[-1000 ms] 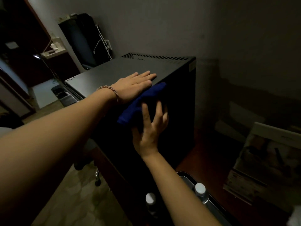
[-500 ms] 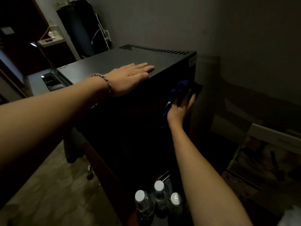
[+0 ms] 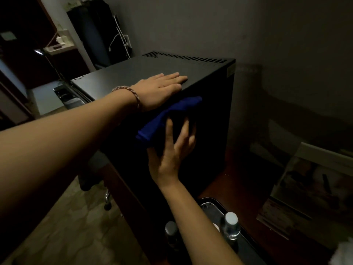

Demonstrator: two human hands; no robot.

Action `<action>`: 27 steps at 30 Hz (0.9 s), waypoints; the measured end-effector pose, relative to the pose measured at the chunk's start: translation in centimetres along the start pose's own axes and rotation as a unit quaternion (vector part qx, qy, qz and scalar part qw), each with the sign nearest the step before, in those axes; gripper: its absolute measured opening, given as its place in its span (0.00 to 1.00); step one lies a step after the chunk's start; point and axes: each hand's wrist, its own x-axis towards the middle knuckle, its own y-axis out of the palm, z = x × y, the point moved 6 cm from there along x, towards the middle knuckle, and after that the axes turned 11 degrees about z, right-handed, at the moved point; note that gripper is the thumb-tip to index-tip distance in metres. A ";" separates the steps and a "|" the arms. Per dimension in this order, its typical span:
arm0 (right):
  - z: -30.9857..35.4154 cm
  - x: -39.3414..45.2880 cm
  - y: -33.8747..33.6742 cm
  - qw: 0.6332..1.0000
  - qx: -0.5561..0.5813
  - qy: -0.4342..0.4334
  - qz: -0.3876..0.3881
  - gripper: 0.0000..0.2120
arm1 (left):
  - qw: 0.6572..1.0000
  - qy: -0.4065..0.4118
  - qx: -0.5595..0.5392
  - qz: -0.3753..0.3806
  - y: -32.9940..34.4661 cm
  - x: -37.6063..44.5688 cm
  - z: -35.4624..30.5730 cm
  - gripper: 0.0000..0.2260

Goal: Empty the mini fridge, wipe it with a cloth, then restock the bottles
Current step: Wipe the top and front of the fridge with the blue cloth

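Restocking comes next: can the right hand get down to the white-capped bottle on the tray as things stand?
Probably yes. The bottle stands uncovered on the tray beside the right forearm, but the right hand is pressing the blue cloth against the fridge.

You have one view only, a wide-angle camera on your head, looking forward and down along both forearms from close above the black mini fridge [image 3: 191, 77], its top and near side filling the middle, with floor at lower left and wall beyond.
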 end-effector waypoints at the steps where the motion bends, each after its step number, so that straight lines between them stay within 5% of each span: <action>1: 1.1 0.9 -0.3 1.000 -0.012 -0.026 -0.012 0.30 | 1.000 0.008 -0.003 0.006 0.0 0.1 0.0 0.32; 8: -2.8 5.4 -1.5 0.995 -0.049 -0.067 -0.061 0.29 | 0.999 0.051 -0.011 0.001 0.1 0.8 0.4 0.32; 14: -9.7 10.1 -3.3 0.992 -0.018 0.102 -0.068 0.34 | 1.000 0.020 0.008 0.001 -0.1 0.8 0.6 0.38; 19: -18.9 7.1 -1.2 0.986 0.049 0.155 0.040 0.29 | 1.000 0.008 0.003 -0.013 -0.1 0.6 0.8 0.37; 22: -21.2 2.5 -0.8 0.917 0.170 0.360 -0.030 0.28 | 1.000 0.005 0.003 -0.008 0.0 0.4 0.5 0.38; 27: -19.0 -1.6 0.6 0.910 0.205 0.359 -0.022 0.31 | 1.000 0.006 0.005 -0.007 -0.2 0.3 0.4 0.38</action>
